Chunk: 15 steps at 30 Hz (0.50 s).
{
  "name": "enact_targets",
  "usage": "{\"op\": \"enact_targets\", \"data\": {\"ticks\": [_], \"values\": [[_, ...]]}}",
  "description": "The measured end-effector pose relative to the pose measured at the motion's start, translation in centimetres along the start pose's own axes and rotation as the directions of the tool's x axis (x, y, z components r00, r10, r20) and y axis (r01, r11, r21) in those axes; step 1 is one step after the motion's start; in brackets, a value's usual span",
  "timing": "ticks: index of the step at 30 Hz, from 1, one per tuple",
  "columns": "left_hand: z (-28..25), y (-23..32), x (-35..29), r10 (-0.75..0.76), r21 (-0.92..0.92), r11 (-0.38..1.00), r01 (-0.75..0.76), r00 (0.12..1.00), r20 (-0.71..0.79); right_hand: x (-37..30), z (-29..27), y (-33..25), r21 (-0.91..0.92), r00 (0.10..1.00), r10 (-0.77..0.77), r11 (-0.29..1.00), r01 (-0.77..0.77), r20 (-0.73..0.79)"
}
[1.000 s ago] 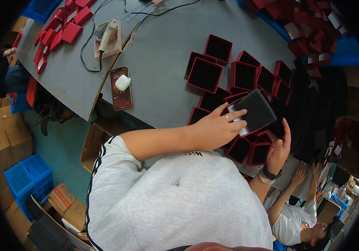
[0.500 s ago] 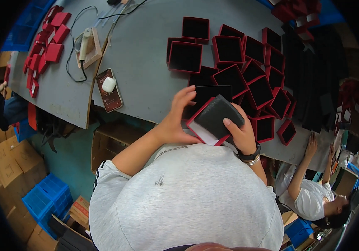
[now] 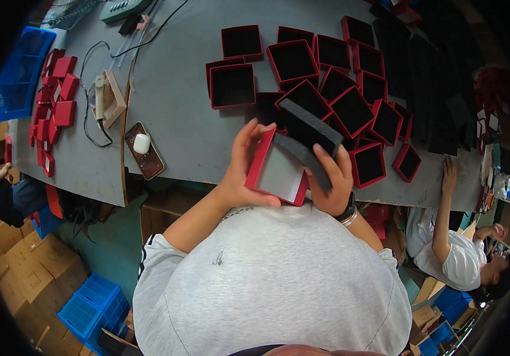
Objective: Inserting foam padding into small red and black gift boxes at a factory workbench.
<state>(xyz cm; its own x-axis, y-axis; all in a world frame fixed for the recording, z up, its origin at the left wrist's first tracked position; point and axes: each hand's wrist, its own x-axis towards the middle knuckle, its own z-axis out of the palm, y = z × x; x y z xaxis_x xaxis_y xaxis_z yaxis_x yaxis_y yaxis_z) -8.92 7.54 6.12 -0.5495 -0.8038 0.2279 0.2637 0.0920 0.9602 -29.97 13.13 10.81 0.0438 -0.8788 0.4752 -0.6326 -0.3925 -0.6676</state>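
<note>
My left hand (image 3: 238,169) is closed around the left side of a red box (image 3: 260,161), whose pale inside shows. In my right hand (image 3: 335,185) are two black foam pads. The lower foam pad (image 3: 307,158) is bent and slants over the box's right part. Farther out, the upper foam pad (image 3: 309,121) stands apart from it, with my right fingers between the two. Just beyond my hands lie several red boxes (image 3: 351,117) with black lining inside, some overlapping.
A phone (image 3: 148,160) with a white earphone case (image 3: 141,143) lies left of my hands. Farther left are a corded tool (image 3: 99,101) on a wooden stand and several small red boxes (image 3: 64,113). Black foam strips (image 3: 424,89) cover the right side, near another person's hand (image 3: 449,175).
The black foam over the box has lifted and parted into two pads in my right hand, exposing more of the pale inside. My left hand has tilted the box up. The view has shifted.
</note>
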Motion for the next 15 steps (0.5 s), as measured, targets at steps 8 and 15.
{"op": "enact_targets", "data": {"ticks": [8, 15], "values": [[1.2, 1.2, 0.7, -0.200, -0.208, 0.965, 0.158, 0.959, -0.200, 2.4, -0.8, 0.3, -0.054, 0.937, -0.206, 0.972, 0.230, 0.282], [0.1, 0.2, 0.2, -0.151, 0.013, 0.988, 0.156, 0.969, -0.194, 1.3, -0.1, 0.6, -0.017, 0.868, -0.200, 0.972, 0.233, 0.454]]}}
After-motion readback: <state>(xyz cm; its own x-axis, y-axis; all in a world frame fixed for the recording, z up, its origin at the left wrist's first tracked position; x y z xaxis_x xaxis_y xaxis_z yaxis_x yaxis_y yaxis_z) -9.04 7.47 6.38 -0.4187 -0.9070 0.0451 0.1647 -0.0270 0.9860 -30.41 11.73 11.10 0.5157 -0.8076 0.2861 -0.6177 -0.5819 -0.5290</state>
